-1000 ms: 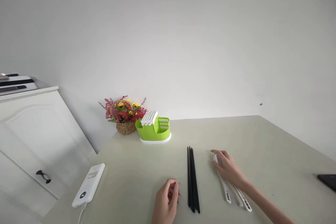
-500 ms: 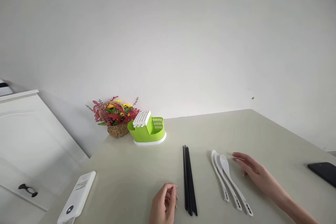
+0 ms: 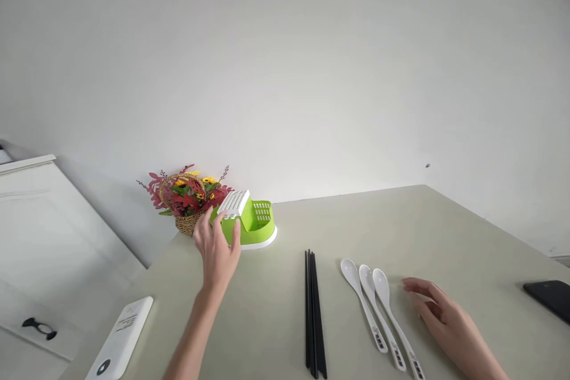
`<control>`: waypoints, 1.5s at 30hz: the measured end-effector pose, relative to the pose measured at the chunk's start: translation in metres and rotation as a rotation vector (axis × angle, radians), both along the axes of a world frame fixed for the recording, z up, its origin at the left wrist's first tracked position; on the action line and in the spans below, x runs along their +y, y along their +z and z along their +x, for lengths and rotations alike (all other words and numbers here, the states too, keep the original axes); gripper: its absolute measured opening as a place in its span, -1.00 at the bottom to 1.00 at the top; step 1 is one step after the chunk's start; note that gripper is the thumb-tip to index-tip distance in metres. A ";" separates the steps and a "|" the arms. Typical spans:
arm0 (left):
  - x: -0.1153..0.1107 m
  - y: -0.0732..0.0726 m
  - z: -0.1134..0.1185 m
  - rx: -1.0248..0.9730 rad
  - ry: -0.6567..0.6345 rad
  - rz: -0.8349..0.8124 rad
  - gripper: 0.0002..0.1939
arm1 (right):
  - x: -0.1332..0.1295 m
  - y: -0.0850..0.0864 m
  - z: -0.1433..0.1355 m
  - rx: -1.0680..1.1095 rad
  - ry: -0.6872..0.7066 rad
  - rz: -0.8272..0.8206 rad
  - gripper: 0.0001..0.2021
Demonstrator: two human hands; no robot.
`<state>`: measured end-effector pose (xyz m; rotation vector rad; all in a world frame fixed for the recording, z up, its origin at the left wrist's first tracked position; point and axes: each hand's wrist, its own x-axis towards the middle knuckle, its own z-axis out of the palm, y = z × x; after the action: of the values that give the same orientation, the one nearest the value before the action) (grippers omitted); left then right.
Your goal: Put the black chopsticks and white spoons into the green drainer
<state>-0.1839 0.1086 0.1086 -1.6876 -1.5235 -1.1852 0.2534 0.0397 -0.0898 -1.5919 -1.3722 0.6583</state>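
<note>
A green plastic caddy [image 3: 260, 231] with a white slatted top and white base stands near the wall. My left hand [image 3: 219, 246] reaches over its near left side, fingers apart; whether the fingertips touch it I cannot tell. Several black chopsticks [image 3: 314, 314] lie in a bundle on the table, pointing away from me. To their right, three white spoons [image 3: 366, 297] are fanned out with their bowls at the far end. My right hand [image 3: 439, 314] rests beside the spoons, fingers loosely bent and holding nothing.
Behind the caddy's left side is a wicker basket of artificial flowers [image 3: 184, 196]. A white power bank [image 3: 120, 338] lies at the table's left edge, a black phone [image 3: 548, 298] at the right. Left of the table stands a white cabinet [image 3: 53, 249].
My left hand has moved forward and left from beside the chopsticks to the caddy, and its fingers have spread. The spoons are more fanned out. My right hand has shifted slightly nearer me.
</note>
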 end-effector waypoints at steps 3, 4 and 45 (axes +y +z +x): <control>0.037 0.018 -0.023 0.026 0.112 -0.078 -0.54 | -0.001 -0.001 0.000 -0.023 -0.017 0.011 -0.65; 0.048 0.019 -0.030 0.027 0.118 -0.117 -0.54 | -0.001 -0.002 0.000 -0.027 -0.021 0.016 -0.66; 0.002 -0.093 0.116 -0.362 -0.346 -0.289 -0.74 | -0.002 0.010 -0.010 -0.030 0.016 0.051 -0.66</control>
<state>-0.0675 0.1106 0.0161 -2.0761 -1.7286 -1.5804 0.2437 0.0378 -0.0794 -1.5579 -1.4140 0.6061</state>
